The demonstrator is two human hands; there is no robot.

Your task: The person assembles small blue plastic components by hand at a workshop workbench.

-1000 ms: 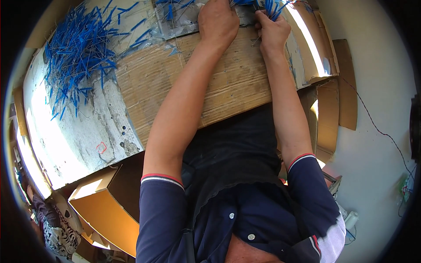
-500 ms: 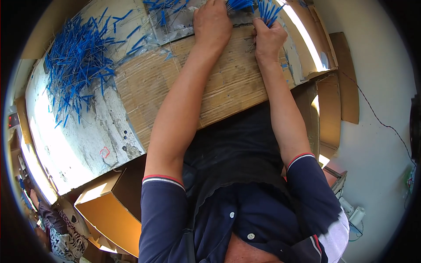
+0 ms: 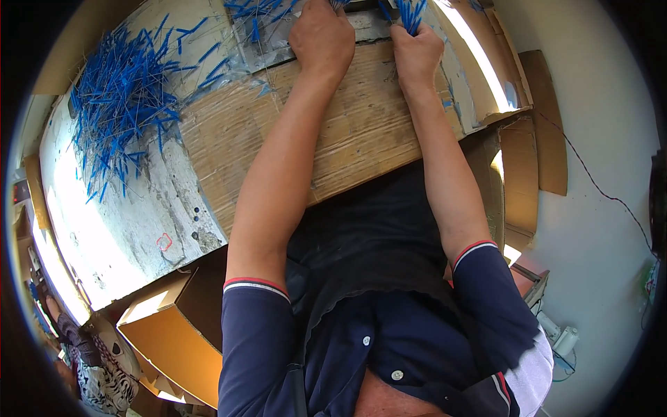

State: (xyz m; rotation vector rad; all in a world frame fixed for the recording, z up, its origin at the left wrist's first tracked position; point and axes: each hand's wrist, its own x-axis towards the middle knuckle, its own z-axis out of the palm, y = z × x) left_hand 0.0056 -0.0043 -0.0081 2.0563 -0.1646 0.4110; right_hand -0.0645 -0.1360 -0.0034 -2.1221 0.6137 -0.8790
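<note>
My right hand (image 3: 419,57) is closed round a bundle of small blue wire brushes (image 3: 411,15), their bristled ends pointing up out of the fist. To its left, my left hand (image 3: 323,40) is closed at the top edge of the picture, its fingertips partly cut off. Bits of blue brush show at those fingertips. Both hands are over the far edge of a brown cardboard sheet (image 3: 243,149). More blue brushes (image 3: 256,12) lie loose just left of my left hand, on a grey metal-looking plate (image 3: 281,52).
A large tangled heap of blue brushes with thin wire stems (image 3: 125,97) covers the far left of the worn white table (image 3: 104,243). Cardboard walls (image 3: 486,62) edge the right side. An open cardboard box (image 3: 170,326) stands below the table's near left edge.
Both hands have shifted slightly left, and my left hand a little further from the bundle in my right. The thick blue cluster between the hands is now mostly out of view.
</note>
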